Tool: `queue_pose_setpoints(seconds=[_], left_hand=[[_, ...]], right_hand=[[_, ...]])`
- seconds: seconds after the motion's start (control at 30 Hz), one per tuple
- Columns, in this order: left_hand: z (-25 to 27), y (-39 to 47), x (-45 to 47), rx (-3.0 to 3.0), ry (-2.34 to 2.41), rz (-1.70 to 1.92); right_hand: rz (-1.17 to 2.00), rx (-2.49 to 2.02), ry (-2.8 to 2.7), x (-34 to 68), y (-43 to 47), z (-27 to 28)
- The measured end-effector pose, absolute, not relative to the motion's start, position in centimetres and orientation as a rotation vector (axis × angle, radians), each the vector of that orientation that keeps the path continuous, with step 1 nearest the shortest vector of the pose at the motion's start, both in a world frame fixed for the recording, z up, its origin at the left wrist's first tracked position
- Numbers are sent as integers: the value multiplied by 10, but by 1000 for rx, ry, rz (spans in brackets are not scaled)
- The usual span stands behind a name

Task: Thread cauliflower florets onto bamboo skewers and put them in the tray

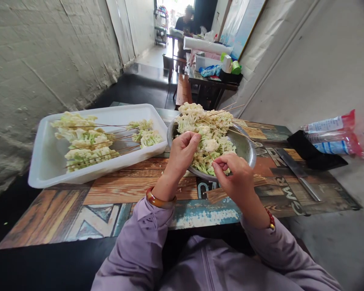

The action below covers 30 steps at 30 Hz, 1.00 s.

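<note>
Over the near side of a metal bowl [248, 151] heaped with cauliflower [223, 145], both my hands are closed and a short gap apart. My left hand [183, 151] has its thumb and fingers pressed together on a cauliflower floret, mostly hidden behind the fingers. With thumb and fingertips my right hand [235, 176] pinches what looks like a thin bamboo skewer, its tip towards the florets. Several skewered cauliflower pieces [191, 111] lie across the bowl's far side, sticks pointing right. A bundle of bare skewers [216, 195] lies on the table under my right wrist.
At left stands a white plastic tray [38, 161] with skewered cauliflower [91, 155] along two sides. A cleaver [294, 165] lies at right, near a black holder [315, 151] with plastic-wrapped packs [330, 133]. Beyond are a cluttered table [212, 79], a bench [183, 89] and a seated person [185, 26].
</note>
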<state>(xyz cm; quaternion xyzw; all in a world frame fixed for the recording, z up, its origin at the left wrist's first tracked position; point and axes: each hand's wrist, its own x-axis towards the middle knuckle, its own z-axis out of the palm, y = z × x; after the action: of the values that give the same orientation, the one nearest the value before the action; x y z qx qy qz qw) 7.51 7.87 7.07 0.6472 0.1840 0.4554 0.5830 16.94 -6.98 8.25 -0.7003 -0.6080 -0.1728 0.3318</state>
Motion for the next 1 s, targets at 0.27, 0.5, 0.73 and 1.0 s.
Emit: queue_pose_setpoints(seconds=[0.27,0.5,0.73,1.0], left_hand=[[78,72,75,1544,498,1096],[83,68,72,1642,438,1068],[85,68,70,1612,382,1019],[78,71,74,1574,431,1035]], right_hand=[[-517,-1881,-1640,169,-68,85],[-250,-1789,-1529,169,-68,80],[237,-1747,-1200,171,-72,81],[-270,-1743,-1346,165,-74,77]])
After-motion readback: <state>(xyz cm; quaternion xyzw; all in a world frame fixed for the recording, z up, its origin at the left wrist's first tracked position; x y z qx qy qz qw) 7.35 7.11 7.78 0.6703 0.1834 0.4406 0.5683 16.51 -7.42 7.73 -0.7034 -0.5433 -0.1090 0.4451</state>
